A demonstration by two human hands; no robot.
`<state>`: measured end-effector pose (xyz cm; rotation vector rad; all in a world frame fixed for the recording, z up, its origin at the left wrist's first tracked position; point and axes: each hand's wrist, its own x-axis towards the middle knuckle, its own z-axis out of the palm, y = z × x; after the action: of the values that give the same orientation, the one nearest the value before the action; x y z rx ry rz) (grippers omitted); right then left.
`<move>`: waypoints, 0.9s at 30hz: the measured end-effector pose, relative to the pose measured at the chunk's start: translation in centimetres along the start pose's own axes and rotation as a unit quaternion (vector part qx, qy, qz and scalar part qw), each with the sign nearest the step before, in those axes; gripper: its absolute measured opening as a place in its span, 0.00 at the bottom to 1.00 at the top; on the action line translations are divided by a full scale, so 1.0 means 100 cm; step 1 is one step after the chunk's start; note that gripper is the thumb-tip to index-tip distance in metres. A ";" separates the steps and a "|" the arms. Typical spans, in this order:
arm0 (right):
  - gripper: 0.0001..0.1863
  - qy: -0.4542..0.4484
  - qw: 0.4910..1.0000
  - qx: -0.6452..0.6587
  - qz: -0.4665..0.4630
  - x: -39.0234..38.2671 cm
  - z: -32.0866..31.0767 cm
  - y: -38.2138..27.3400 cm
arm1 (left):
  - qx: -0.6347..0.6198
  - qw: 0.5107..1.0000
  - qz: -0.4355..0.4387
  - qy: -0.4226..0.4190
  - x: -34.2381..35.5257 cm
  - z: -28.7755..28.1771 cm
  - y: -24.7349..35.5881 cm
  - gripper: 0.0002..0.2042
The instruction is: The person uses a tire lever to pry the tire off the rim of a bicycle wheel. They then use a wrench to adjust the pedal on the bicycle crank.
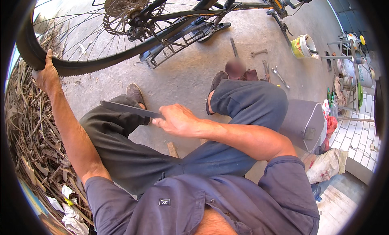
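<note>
My left hand (47, 75) grips the knobbly black tyre (85, 68) of a bicycle wheel at the upper left. One finger or thumb lies up along its sidewall, and the other fingers are partly hidden. My right hand (177, 120) is closed round one end of a long flat grey metal bar, like a file (129, 108). The bar points left above my left thigh, apart from the wheel. The bicycle (194, 13) spans the top of the view, its spoked wheel and brake disc (121, 12) at the left. A rear rack (178, 44) shows below the frame.
Several wrenches (279, 77) and a pointed tool (234, 46) lie on the concrete floor near my right foot. A white-yellow bucket (304, 46) stands at the right, near a metal stand (352, 69) and a grey box (302, 123). Dry sticks (30, 133) pile up at the left.
</note>
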<state>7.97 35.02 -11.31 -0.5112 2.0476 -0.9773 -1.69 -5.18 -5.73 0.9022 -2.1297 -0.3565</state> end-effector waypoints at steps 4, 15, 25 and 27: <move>0.19 0.003 1.000 -0.002 -0.003 0.001 0.000 0.002 | 0.009 1.000 0.003 -0.003 0.001 0.002 0.000 0.31; 0.19 0.003 1.000 -0.004 -0.008 0.002 0.000 0.003 | -0.103 0.994 0.006 0.041 -0.002 -0.006 0.008 0.30; 0.20 -0.011 1.000 0.000 0.016 0.000 -0.003 0.000 | -0.323 0.940 -0.084 0.073 -0.021 -0.031 0.050 0.25; 0.22 -0.002 1.000 0.003 0.005 -0.001 -0.001 0.003 | -0.324 0.927 -0.176 0.069 -0.019 -0.030 0.050 0.25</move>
<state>7.96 35.30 -11.48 -0.4988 2.0413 -0.9761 -1.07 -0.19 -2.25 0.8676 -1.5460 -1.0742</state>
